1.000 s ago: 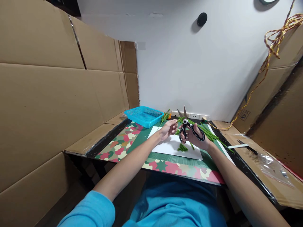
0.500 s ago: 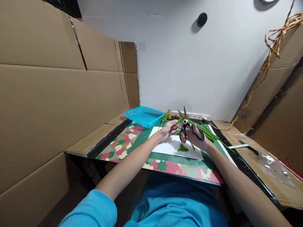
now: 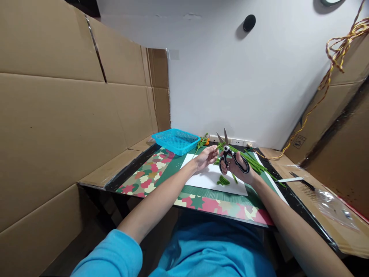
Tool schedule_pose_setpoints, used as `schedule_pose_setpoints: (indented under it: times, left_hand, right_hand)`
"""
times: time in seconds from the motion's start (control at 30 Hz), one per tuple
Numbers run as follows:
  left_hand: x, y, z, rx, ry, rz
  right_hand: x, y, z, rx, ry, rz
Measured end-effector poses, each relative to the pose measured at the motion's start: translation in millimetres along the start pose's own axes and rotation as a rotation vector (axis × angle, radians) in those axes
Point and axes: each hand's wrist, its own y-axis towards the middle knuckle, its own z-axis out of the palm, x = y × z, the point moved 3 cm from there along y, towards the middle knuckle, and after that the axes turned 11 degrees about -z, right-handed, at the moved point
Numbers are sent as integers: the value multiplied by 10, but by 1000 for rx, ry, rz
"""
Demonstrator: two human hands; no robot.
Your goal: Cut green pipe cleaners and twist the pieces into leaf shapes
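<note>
Cardboard walls [image 3: 72, 115] enclose the left side of the workspace. Blue basket [image 3: 175, 141] sits at the far left of the surface [image 3: 150, 175], on the patterned mat [image 3: 144, 177]. Just right of the basket, a sprig with an orange bit [image 3: 201, 142] lies near the back edge.

Left hand [image 3: 204, 158] is raised over the white sheet [image 3: 201, 177]; its fingers [image 3: 212, 153] are pressed together, pinching the near end of a thin green stem [image 3: 219, 146]. The stem runs from the pinch toward the scissors' blades.

Right hand [image 3: 238, 166] holds the scissors [image 3: 229, 156] upright, fingers curled through the black handle loops. Blades point up and stand apart in a narrow V, with the stem at or just beside their base; whether it lies between the blades cannot be told.

Below the two hands, a small heap of green cuttings [image 3: 223, 180] lies on the white sheet. Behind and right of the right hand, a bundle of long green stems [image 3: 253, 161] lies on the surface, angled toward the right edge.

Further right: a white strip [image 3: 286, 179] and a dark tool [image 3: 300, 180] near the surface's edge, then clear plastic wrap [image 3: 331, 206] on cardboard. A yellow cord [image 3: 331, 69] hangs along the right wall.
</note>
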Motion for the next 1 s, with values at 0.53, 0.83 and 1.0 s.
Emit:
schedule_pose_setpoints:
  times: [0.53, 0.83, 1.0]
  left_hand:
    - [98, -54, 40, 56, -68, -121]
    - [109, -84, 73, 58, -66, -147]
    - [110, -79, 55, 40, -79, -156]
  right_hand:
    - [-21, -55, -41, -12, -1, 34]
    - [-47, -59, -69, -20, 8, 52]
    - [-41, -63, -58, -29, -5, 59]
